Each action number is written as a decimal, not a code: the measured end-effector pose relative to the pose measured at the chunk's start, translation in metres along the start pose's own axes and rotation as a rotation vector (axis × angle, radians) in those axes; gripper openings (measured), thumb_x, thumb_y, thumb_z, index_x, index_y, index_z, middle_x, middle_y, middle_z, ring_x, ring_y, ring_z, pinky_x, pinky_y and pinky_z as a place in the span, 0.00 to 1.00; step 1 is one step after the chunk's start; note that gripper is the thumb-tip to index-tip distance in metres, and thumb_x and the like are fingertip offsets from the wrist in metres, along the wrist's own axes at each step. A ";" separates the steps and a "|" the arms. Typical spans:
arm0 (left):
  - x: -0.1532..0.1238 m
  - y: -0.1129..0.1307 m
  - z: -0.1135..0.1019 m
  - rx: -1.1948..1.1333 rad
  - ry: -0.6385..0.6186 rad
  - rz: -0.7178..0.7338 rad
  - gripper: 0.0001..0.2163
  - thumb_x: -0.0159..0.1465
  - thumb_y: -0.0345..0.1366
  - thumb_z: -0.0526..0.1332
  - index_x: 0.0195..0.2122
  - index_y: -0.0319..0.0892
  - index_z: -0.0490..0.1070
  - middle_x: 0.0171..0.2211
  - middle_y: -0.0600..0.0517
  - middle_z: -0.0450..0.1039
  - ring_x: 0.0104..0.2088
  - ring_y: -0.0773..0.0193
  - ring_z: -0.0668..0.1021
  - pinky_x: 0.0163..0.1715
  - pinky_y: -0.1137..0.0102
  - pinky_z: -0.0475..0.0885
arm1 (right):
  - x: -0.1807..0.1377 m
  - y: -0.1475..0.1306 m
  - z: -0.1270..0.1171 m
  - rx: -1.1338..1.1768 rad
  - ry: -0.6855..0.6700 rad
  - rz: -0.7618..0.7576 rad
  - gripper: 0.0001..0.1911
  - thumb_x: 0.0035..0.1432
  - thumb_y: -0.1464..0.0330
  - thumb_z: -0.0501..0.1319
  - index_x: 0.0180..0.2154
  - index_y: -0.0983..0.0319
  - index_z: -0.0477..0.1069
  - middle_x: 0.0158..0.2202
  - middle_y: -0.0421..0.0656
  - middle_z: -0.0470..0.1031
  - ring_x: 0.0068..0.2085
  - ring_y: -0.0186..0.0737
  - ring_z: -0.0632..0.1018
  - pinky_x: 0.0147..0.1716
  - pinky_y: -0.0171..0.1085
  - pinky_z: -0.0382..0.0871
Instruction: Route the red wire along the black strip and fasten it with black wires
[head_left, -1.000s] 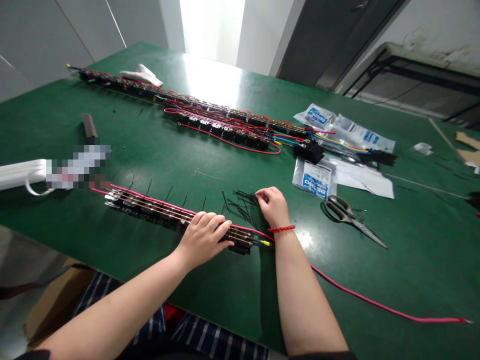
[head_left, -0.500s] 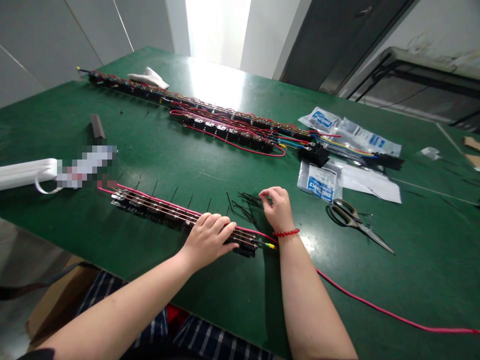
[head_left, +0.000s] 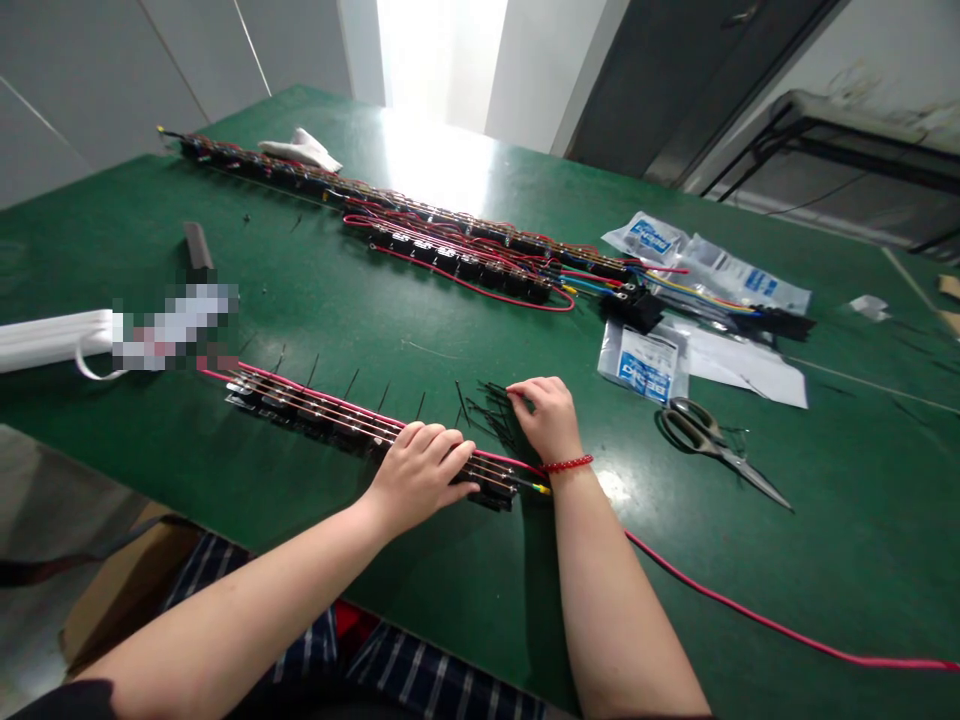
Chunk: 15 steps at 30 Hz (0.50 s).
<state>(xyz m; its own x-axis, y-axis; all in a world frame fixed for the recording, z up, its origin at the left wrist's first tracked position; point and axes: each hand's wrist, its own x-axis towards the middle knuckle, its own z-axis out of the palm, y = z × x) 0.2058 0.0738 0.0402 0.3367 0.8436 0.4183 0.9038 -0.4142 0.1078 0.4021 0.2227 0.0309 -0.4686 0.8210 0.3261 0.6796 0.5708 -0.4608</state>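
Note:
A long black strip of connectors [head_left: 304, 407] carries bare copper-coloured wires and a red cable along its top. Over its right part lies my left hand [head_left: 424, 465], fingers wrapped across the strip and thumb on the near side. Several thin black cable ties stick up along its far edge. Beyond the strip's right end, my right hand [head_left: 547, 415] pinches at a loose pile of black cable ties [head_left: 496, 412]. Thumb and forefinger close on the end of a tie, which is partly hidden by the fingertips. A yellow-tipped lead [head_left: 538, 489] pokes out near my right wrist.
Scissors [head_left: 724, 450] lie open to the right, near plastic packets [head_left: 649, 365] and white paper [head_left: 750, 370]. Farther back runs a longer wired assembly [head_left: 450, 222] with a white glove [head_left: 304, 152]. A red cable [head_left: 735, 597] trails right across the green table [head_left: 337, 290].
My right hand has moved slightly left, its fingertips now at the pile of cable ties. My left hand stays on the strip. The view has shifted a little.

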 end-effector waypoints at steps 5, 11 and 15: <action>0.000 0.000 0.000 0.000 0.002 -0.002 0.20 0.66 0.51 0.57 0.50 0.42 0.71 0.46 0.46 0.75 0.46 0.54 0.73 0.49 0.59 0.63 | 0.001 0.003 0.002 0.017 -0.009 -0.010 0.10 0.62 0.68 0.58 0.35 0.58 0.78 0.36 0.46 0.78 0.40 0.46 0.74 0.45 0.46 0.66; 0.000 0.000 -0.001 -0.001 -0.016 -0.005 0.20 0.66 0.52 0.56 0.50 0.42 0.70 0.46 0.46 0.74 0.46 0.54 0.72 0.49 0.59 0.63 | 0.001 0.007 0.006 0.082 0.006 -0.003 0.09 0.61 0.67 0.58 0.35 0.59 0.78 0.34 0.46 0.78 0.38 0.46 0.74 0.44 0.47 0.67; 0.000 -0.001 -0.001 -0.003 -0.019 -0.004 0.21 0.65 0.52 0.57 0.50 0.41 0.70 0.46 0.46 0.74 0.46 0.54 0.72 0.49 0.59 0.63 | 0.001 0.009 0.008 0.083 0.018 0.004 0.08 0.60 0.68 0.58 0.33 0.59 0.77 0.32 0.45 0.77 0.38 0.46 0.73 0.43 0.45 0.67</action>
<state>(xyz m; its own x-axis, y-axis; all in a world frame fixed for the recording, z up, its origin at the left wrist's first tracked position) 0.2049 0.0740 0.0412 0.3382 0.8513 0.4011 0.9042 -0.4121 0.1123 0.4027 0.2288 0.0207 -0.4550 0.8236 0.3386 0.6318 0.5666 -0.5290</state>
